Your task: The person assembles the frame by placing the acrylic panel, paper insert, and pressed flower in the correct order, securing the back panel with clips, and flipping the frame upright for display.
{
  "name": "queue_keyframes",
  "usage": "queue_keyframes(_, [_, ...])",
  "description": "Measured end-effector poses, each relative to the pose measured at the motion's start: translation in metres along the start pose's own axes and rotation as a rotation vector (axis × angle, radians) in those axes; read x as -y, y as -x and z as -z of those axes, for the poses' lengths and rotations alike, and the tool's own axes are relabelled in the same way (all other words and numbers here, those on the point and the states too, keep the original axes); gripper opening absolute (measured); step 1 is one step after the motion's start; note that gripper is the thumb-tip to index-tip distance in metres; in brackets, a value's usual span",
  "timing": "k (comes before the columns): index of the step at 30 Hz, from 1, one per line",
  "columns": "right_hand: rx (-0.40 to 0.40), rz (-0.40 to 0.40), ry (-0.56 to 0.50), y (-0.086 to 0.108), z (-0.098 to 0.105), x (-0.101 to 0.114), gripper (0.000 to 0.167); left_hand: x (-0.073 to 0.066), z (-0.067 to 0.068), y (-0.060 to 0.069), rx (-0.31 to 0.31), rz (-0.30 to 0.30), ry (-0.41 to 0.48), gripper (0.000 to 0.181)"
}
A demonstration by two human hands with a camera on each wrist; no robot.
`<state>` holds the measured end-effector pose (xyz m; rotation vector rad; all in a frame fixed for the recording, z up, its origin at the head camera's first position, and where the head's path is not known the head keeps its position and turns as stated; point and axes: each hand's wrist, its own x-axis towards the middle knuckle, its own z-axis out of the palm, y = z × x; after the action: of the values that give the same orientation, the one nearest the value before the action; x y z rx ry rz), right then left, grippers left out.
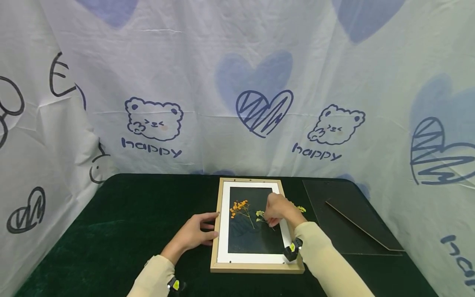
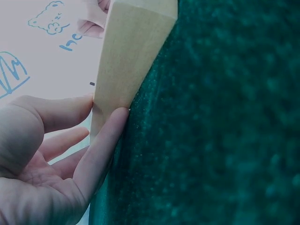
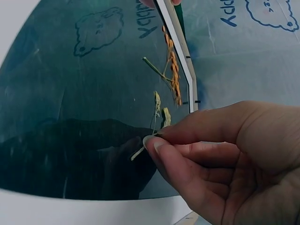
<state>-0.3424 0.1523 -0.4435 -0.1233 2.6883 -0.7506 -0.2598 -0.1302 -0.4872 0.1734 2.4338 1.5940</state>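
A light wooden picture frame (image 1: 257,268) with a white mat lies on the table, around a dark glossy panel (image 1: 245,243). My right hand (image 1: 279,209) is over the panel's right side. Its thumb and fingertips pinch the thin stem of a yellow-green dried flower sprig (image 3: 157,104), whose heads point toward an orange dried flower sprig (image 1: 240,208). That orange sprig lies on the panel's left part. Fairly straight fingers of my left hand (image 1: 196,232) touch the wooden left side (image 2: 126,51) of the frame.
More yellow-green blossoms (image 1: 301,209) show just right of my right hand, near the frame's right edge. A dark backing board (image 1: 319,194) with a raised flap (image 1: 363,218) lies on the right. Dark green cloth (image 1: 92,247) covers the table, and a printed curtain (image 1: 208,140) hangs behind.
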Motion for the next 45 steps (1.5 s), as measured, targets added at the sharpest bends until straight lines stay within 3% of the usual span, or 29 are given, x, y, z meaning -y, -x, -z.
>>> queue_keyframes(6, [-0.015, -0.017, -0.046, -0.002, -0.004, 0.002, 0.015, -0.001, 0.000, 0.000, -0.003, 0.001, -0.007, 0.061])
queue_keyframes(14, [-0.024, -0.044, -0.218, -0.008, -0.011, 0.004, 0.016, -0.001, 0.000, 0.001, -0.006, -0.004, -0.009, 0.061])
queue_keyframes(20, [-0.056, -0.069, -0.269, -0.015, -0.013, 0.003, 0.016, -0.001, 0.000, 0.001, -0.004, -0.011, -0.012, 0.061])
queue_keyframes(27, [-0.112, -0.079, -0.241, -0.020, -0.013, 0.001, 0.017, 0.000, 0.000, -0.001, -0.005, 0.000, -0.016, 0.061])
queue_keyframes(32, [-0.163, -0.049, -0.137, -0.016, -0.012, 0.003, 0.014, 0.000, 0.000, 0.000, -0.009, 0.003, -0.020, 0.061])
queue_keyframes(38, [-0.075, -0.101, -0.249, -0.011, -0.009, 0.005, 0.013, 0.000, 0.000, 0.001, -0.001, -0.002, -0.012, 0.061])
queue_keyframes(45, [-0.014, -0.081, -0.237, -0.009, -0.011, 0.008, 0.014, 0.000, 0.001, 0.001, -0.007, 0.004, -0.021, 0.062])
